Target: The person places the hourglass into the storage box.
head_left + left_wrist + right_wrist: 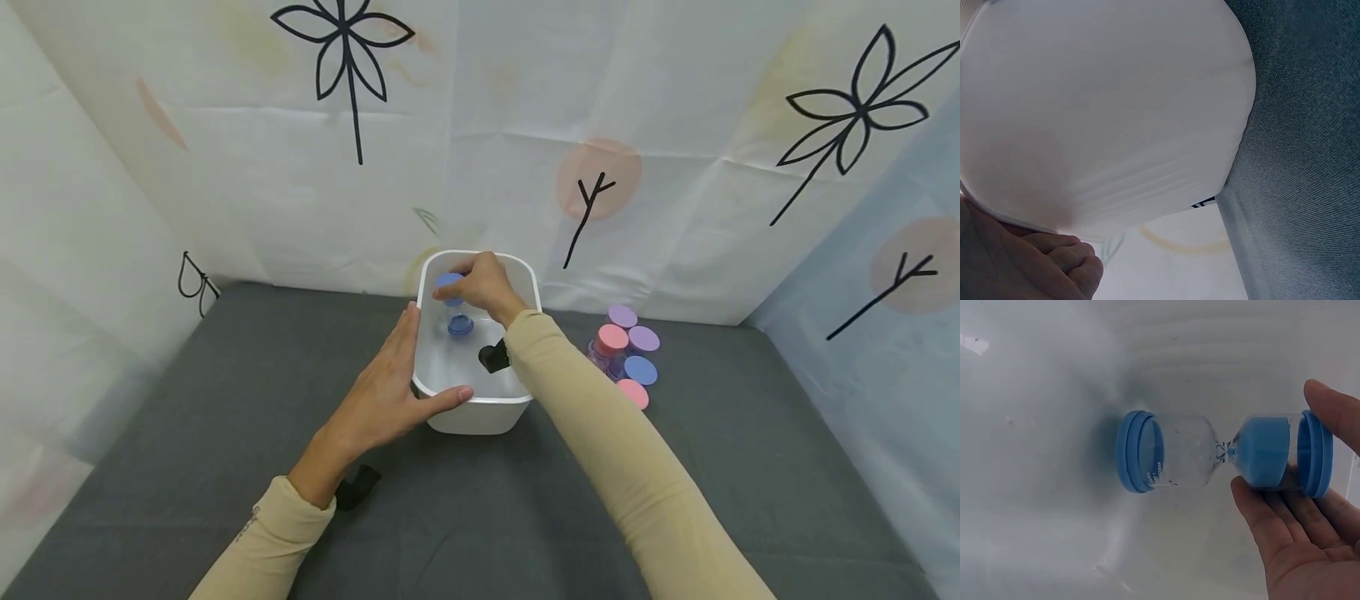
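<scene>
Inside a white bin (477, 417), an hourglass (1185, 450) with blue caps and blue sand stands upright. My right hand (487, 283) reaches in from the right and holds it near the top, thumb at the upper cap and fingers about the sand-filled upper bulb. Its lower cap is at the bin floor; whether it fully touches cannot be told. My left hand (382, 396) rests against the bin's left side, fingers extended along the outer wall and thumb over the front rim. In the left wrist view, its fingers (1075, 265) touch the bin's edge.
To the right of the bin, several hourglasses (630, 358) with purple, pink and blue caps stand in a cluster on the dark grey cloth (750, 450). A white patterned sheet (495, 125) hangs right behind the bin.
</scene>
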